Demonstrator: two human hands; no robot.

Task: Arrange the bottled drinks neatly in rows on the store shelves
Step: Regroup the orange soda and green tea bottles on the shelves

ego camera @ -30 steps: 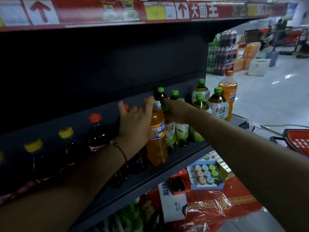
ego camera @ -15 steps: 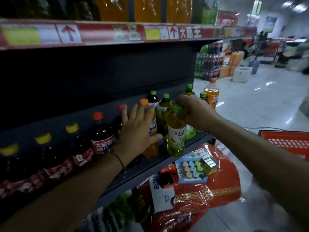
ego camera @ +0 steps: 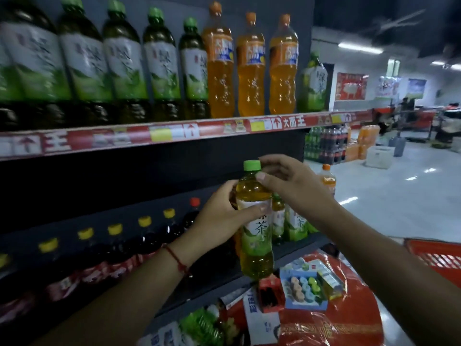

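Note:
A green-capped green tea bottle (ego camera: 255, 236) is held upright in the air in front of the middle shelf (ego camera: 311, 242). My left hand (ego camera: 219, 216) grips its body at the white label. My right hand (ego camera: 291, 188) pinches its neck just under the cap, thumb on the shoulder. Behind the bottle, more green tea bottles (ego camera: 296, 223) stand on the shelf, with one orange soda bottle (ego camera: 328, 179) at the right end. Left of my hands runs a row of dark cola bottles (ego camera: 114, 243) with yellow and red caps.
The upper shelf holds a row of large green tea bottles (ego camera: 124, 58), three orange soda bottles (ego camera: 250, 68) and one more tea bottle at its right end. A red basket (ego camera: 439, 255) is at my right. Packaged goods (ego camera: 304, 290) lie on the bottom shelf.
The green tea bottle has come up off the middle shelf. My left hand left the orange soda bottle and now grips the tea bottle. The view has tilted up.

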